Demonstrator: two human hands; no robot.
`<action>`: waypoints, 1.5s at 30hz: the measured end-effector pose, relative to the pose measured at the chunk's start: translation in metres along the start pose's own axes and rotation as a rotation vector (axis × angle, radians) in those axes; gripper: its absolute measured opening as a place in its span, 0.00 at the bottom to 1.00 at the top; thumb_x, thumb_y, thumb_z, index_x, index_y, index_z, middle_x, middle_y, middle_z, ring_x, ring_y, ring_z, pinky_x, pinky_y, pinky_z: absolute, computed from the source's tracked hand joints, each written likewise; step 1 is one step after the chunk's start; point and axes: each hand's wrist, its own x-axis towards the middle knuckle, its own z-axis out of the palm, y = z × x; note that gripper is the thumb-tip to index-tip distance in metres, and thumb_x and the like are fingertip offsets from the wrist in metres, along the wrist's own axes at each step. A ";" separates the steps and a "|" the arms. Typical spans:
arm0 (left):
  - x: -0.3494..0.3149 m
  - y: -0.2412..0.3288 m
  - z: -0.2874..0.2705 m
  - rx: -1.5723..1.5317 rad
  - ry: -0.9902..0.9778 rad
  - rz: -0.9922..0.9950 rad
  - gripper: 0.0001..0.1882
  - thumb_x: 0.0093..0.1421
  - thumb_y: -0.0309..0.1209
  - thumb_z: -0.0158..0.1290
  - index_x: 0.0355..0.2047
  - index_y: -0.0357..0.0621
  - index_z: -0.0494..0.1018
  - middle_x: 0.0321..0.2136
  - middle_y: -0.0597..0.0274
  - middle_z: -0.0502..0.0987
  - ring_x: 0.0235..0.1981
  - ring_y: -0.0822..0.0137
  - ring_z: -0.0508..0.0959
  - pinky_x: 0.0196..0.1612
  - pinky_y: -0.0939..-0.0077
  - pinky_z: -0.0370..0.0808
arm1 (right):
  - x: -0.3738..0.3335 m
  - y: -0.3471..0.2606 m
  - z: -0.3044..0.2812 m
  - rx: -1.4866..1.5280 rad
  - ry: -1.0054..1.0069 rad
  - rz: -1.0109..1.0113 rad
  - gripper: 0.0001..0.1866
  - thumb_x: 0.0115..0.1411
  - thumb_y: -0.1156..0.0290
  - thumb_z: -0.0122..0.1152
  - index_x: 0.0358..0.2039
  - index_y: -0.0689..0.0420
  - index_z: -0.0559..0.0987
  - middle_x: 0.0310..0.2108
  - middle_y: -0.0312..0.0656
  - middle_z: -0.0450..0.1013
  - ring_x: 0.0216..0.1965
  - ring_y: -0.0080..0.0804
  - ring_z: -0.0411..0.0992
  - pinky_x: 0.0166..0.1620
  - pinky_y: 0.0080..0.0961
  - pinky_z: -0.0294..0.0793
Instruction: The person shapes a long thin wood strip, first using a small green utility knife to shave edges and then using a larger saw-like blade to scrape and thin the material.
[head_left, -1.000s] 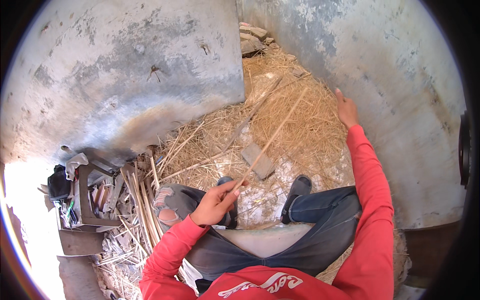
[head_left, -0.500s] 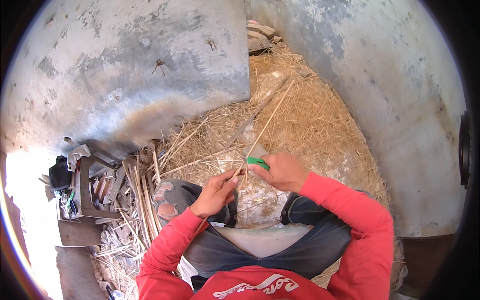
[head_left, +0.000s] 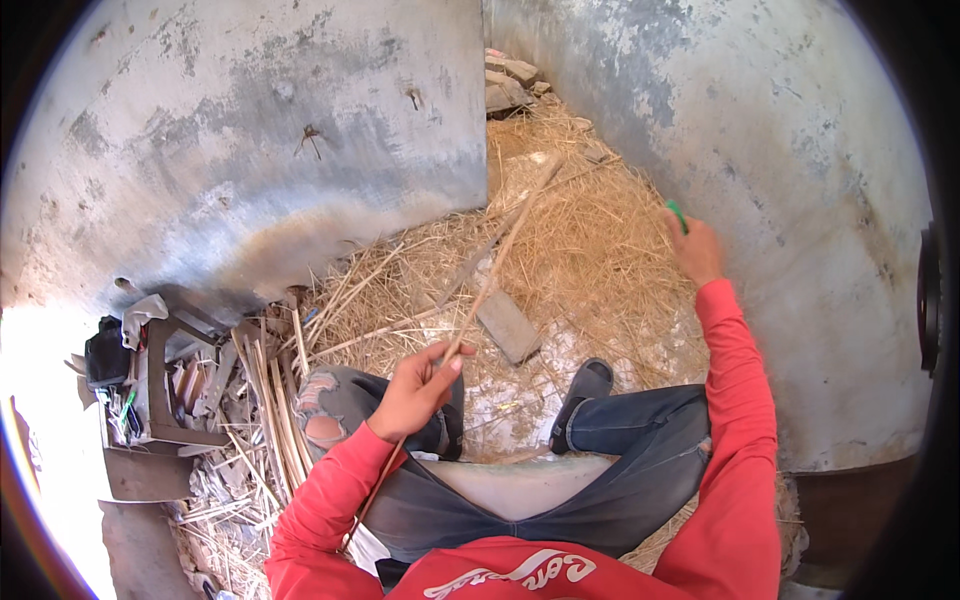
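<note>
My left hand (head_left: pixel 418 392) is closed round a long thin wooden strip (head_left: pixel 495 268). One end of the strip reaches away over the straw; the other runs back beneath my left forearm. Far from it, beside the right wall, my right hand (head_left: pixel 697 250) is wrapped round a small green-handled tool (head_left: pixel 677 214), perhaps a knife; its blade cannot be made out. Pale shavings and straw (head_left: pixel 600 240) cover the ground below both hands.
A flat grey block (head_left: pixel 508 327) lies on the ground ahead of my knees. Metal sheet walls (head_left: pixel 250 120) rise at left and right. At left, long strips (head_left: pixel 275 395) lie beside a dark frame (head_left: pixel 158 375) holding odds and ends. Stones (head_left: pixel 507 85) sit at the back.
My right hand has swung away to the far right with the green-handled tool, off the strip. My left hand still holds the strip, slightly further left. The grey block is now uncovered.
</note>
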 end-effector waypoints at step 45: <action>0.021 -0.017 0.027 0.570 0.198 0.118 0.20 0.71 0.37 0.48 0.56 0.36 0.72 0.17 0.59 0.67 0.19 0.71 0.65 0.25 0.71 0.65 | -0.139 -0.163 0.054 0.194 -0.691 -0.438 0.36 0.68 0.41 0.46 0.23 0.64 0.80 0.19 0.60 0.73 0.26 0.62 0.75 0.33 0.53 0.74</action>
